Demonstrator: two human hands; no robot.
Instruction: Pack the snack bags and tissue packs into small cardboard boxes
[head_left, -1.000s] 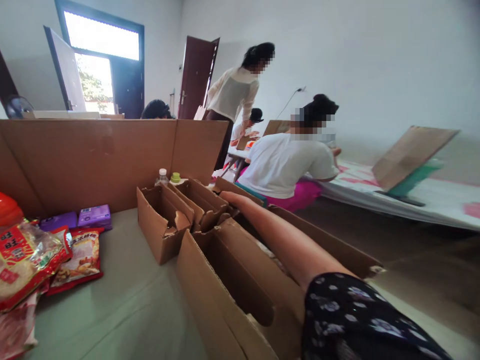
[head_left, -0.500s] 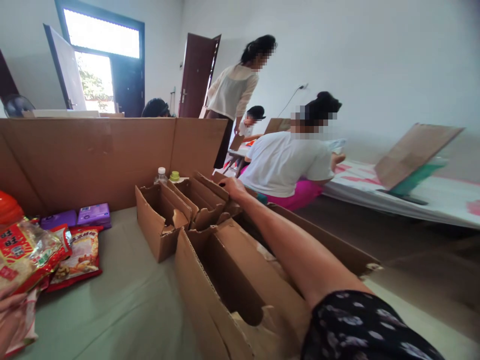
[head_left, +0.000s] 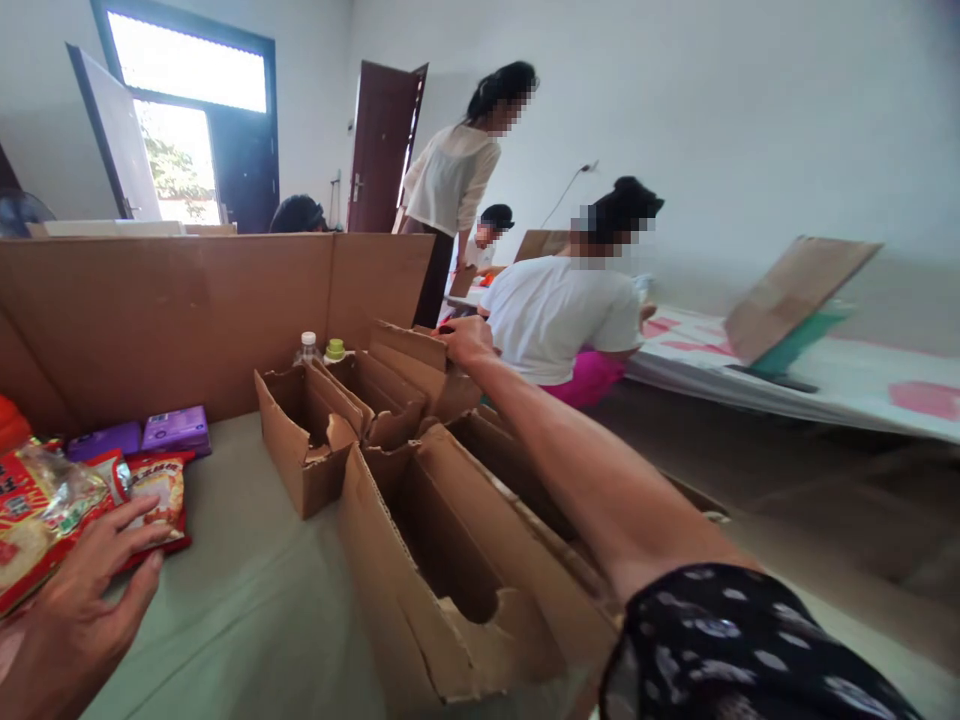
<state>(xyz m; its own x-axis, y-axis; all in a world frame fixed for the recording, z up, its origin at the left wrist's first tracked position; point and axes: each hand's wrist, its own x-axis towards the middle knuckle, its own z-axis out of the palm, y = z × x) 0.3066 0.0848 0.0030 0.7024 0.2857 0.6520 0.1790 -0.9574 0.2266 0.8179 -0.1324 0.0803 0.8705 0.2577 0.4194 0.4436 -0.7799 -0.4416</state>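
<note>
My right hand (head_left: 468, 340) reaches far forward, its fingers closed on the top edge of a brown cardboard box (head_left: 411, 350) at the back of a group. That box stands raised and slightly tilted above its neighbours. Beside it are a narrow cardboard box (head_left: 309, 465) and, nearer me, a larger open cardboard box (head_left: 375, 540) with torn edges. My left hand (head_left: 94, 590) is at the lower left with fingers spread, holding nothing. It hovers over or rests by a red snack bag (head_left: 154, 490) and a larger red and clear snack bag (head_left: 45, 510); contact cannot be told.
Purple packets (head_left: 176, 430) lie behind the bags on the green cloth (head_left: 247, 560). A tall cardboard panel (head_left: 187, 320) stands along the back, with a clear bottle (head_left: 307, 350) and a green-capped container (head_left: 334, 350) before it. Several people work beyond, one seated (head_left: 562, 310) close by.
My right hand has lifted the back cardboard box a little. The left hand has come further into view, from the lower left edge toward the red snack bags. The view has shifted slightly.
</note>
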